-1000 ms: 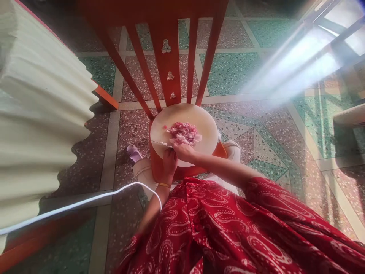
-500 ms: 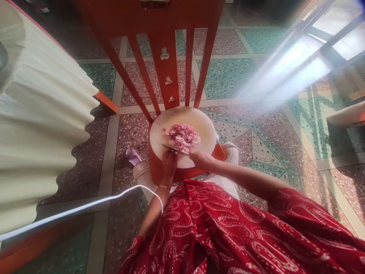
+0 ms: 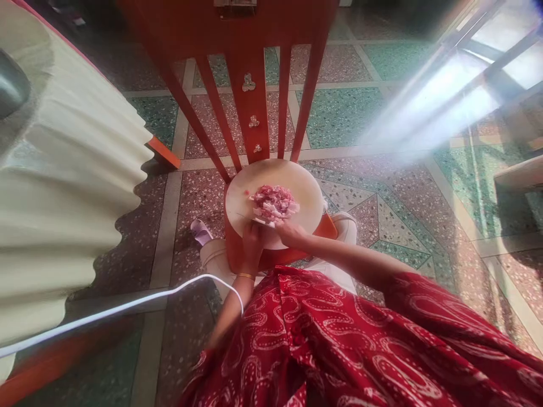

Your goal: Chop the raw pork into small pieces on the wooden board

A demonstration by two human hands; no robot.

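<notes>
A heap of chopped raw meat lies in the middle of a round cutting board, with one small bit apart on its left. My right hand is closed round the handle of a knife, whose blade points left along the near side of the heap. Close against the blade, my left hand has its fingers curled together at the board's front edge. What those fingers pinch is hidden by the hand and too small to make out.
The board rests on the seat of a red wooden chair with a slatted back. On the left hangs a cream tablecloth. A white cable crosses to my left arm. A purple shoe shows on the tiled floor.
My right hand has slid the knife a little to the left, nearer my left hand. The left hand stays at the board's front edge. The whole view has shifted slightly.
</notes>
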